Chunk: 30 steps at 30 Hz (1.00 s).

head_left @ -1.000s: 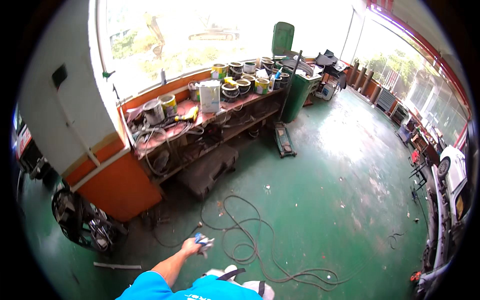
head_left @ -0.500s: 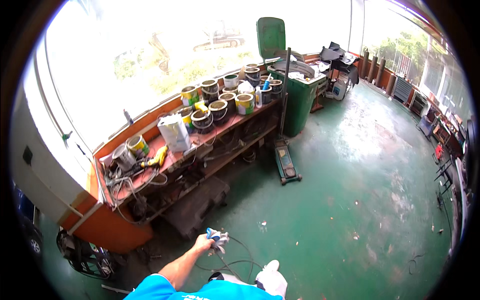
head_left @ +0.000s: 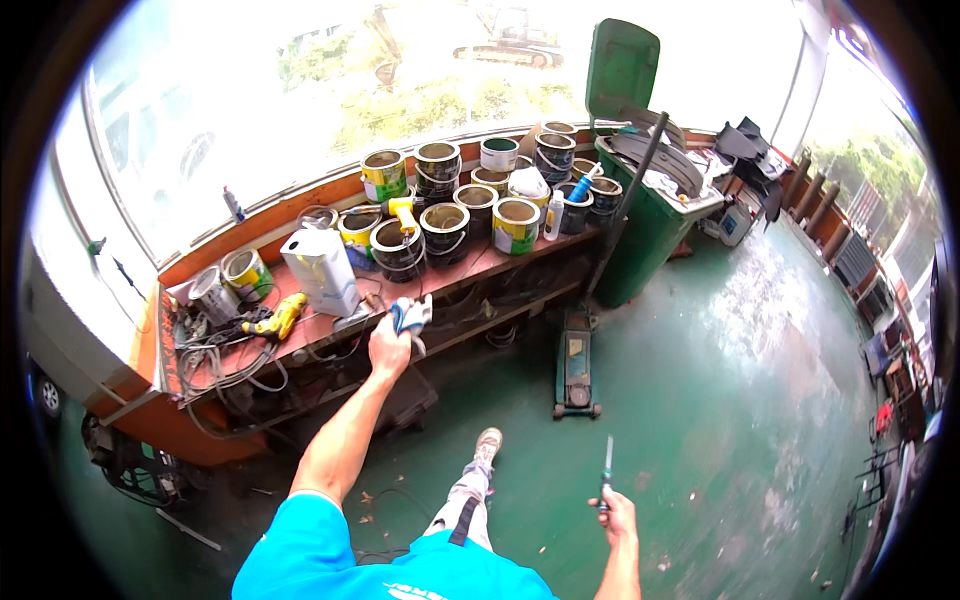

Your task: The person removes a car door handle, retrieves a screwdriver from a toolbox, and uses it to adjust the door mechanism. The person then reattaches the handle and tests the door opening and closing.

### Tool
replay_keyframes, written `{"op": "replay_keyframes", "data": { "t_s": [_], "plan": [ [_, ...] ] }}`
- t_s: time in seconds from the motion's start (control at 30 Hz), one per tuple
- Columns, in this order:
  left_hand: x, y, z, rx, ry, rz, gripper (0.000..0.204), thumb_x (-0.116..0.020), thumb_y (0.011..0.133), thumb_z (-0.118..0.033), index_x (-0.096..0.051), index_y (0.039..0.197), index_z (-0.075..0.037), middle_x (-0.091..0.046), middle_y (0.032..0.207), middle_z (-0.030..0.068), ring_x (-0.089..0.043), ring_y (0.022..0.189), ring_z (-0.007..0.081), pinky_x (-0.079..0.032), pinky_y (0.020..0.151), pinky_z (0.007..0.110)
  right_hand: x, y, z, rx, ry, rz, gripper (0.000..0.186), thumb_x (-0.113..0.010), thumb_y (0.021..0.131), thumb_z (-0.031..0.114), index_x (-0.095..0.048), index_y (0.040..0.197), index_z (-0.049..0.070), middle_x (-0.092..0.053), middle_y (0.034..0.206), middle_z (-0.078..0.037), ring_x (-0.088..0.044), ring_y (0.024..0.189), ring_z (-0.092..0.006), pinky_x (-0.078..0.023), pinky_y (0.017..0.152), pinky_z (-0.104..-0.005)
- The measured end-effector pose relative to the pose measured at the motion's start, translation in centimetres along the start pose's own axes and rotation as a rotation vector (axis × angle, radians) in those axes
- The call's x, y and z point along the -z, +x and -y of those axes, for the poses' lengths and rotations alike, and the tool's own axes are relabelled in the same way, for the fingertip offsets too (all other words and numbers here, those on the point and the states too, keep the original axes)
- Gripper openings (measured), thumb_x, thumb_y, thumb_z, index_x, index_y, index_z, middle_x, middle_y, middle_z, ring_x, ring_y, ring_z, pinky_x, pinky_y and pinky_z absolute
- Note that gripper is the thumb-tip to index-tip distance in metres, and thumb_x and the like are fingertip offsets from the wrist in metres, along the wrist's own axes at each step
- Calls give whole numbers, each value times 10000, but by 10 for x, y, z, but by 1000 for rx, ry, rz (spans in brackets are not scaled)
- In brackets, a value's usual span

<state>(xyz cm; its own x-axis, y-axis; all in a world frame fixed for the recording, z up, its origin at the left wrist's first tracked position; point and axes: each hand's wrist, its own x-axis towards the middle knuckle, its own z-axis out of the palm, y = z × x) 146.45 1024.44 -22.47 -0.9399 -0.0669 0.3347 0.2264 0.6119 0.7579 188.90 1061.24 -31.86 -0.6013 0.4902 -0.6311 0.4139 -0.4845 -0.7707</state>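
My left hand (head_left: 389, 348) is closed on blue-and-white gloves (head_left: 411, 318), just in front of the workbench's red top (head_left: 464, 267). A white rectangular container (head_left: 319, 272) stands behind and left of it, and a yellow power drill (head_left: 283, 318) lies farther left among cables. My right hand (head_left: 617, 516), low at right, is closed on a screwdriver (head_left: 608, 462) with its shaft pointing up. Several paint cans (head_left: 444, 235) line the bench.
A green wheeled bin (head_left: 637, 252) with open lid stands at the bench's right end. A floor jack (head_left: 577, 365) sits on the green floor below it. A case (head_left: 398, 395) lies under the bench. An excavator (head_left: 510, 45) shows through the window.
The bench appears larger as I have stepped closer. My left hand with the gloves has risen toward its top. My right hand with the screwdriver has come into view.
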Motion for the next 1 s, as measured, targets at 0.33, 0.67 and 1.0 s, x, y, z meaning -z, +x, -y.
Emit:
{"op": "replay_keyframes", "data": {
  "t_s": [0.33, 0.67, 1.0],
  "plan": [
    [-251, 206, 124, -140, 718, 376, 464, -591, 817, -98, -503, 1270, -47, -559, 1177, 181, -608, 1026, 351, -565, 807, 463, -296, 266, 207, 65, -341, 522, 387, -674, 941, 286, -593, 1222, 31, -695, 900, -17, -498, 612, -43, -412, 532, -196],
    [-205, 169, 81, 43, 445, 287, 578, -638, 811, -72, -454, 1355, -4, -490, 1360, 225, -526, 1223, 416, -462, 1015, 451, -508, 424, 206, 344, -521, 336, 735, -804, 803, 303, -492, 1380, -28, -682, 1157, -164, -664, 998, -257, -512, 878, -355],
    [-252, -54, 106, 408, 505, 922, 352, -570, 788, -289, -670, 979, -10, -667, 1019, 235, -635, 978, 421, -518, 867, 468, -201, 418, 110, 81, -644, 589, 438, -753, 865, 268, -633, 1187, -4, -694, 968, -95, -652, 830, -168, -546, 767, -331]
  ]
}}
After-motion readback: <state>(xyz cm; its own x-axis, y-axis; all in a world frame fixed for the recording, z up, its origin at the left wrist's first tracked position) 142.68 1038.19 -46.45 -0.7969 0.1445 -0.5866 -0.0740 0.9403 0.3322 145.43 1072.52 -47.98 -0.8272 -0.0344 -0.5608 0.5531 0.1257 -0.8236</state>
